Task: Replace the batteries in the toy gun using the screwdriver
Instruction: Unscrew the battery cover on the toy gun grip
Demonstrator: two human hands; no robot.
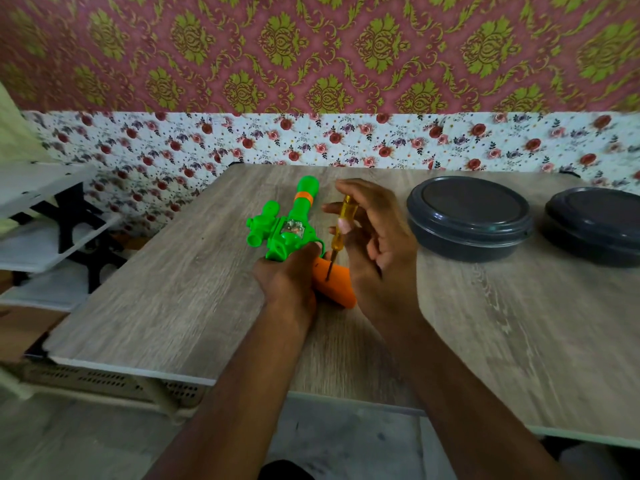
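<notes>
head view: toy gun mid-counter, left hand gripping its orange grip; right hand holds screwdriver upright, tip on grip. bare counter lies left and near; two dark lidded containers right, farther one cut off.

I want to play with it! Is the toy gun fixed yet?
Not yet. The left hand steadies the toy gun while the right hand holds the screwdriver, tip on the orange grip. No cover is off and no batteries show.
</notes>
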